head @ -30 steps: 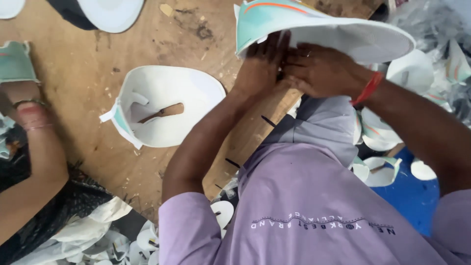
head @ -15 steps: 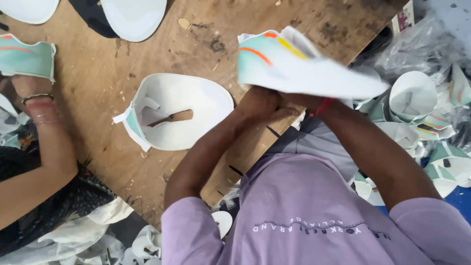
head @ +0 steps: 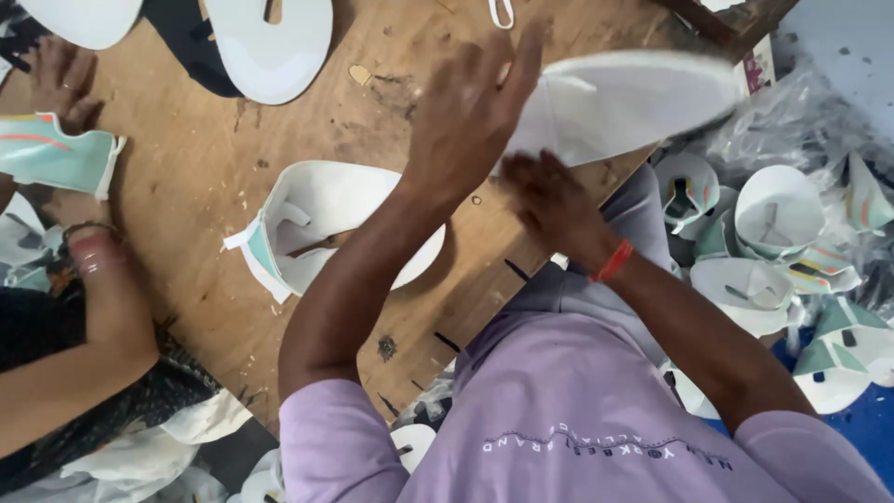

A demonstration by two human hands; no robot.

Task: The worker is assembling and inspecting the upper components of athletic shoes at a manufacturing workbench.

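A worn plywood bench [head: 186, 186], scratched and stained, fills most of the view; its right edge runs diagonally, and beyond it the blue floor [head: 866, 438] carries a heap [head: 782, 242] of white and mint shoe uppers with crumpled clear plastic.

A white upper [head: 624, 102], smooth, curved and blurred, is lifted above the bench's right edge near its far corner. The left hand [head: 466, 121] is raised over it, palm down, fingers [head: 521, 61] long and nearly together, tips against the upper's near end. The right hand [head: 554, 200] comes from below, its fingers bent up under the upper; how tightly they close I cannot tell. A red band [head: 613, 262] circles that wrist. Both arms come out of a lilac shirt [head: 577, 419].

Another upper [head: 326, 224], white inside with a mint heel, lies open in the middle of the bench under the left forearm.

At the left edge another person's forearm [head: 84, 317], wearing bangles, reaches to a mint upper [head: 56, 154]. White soles [head: 270, 42] lie at the far edge.
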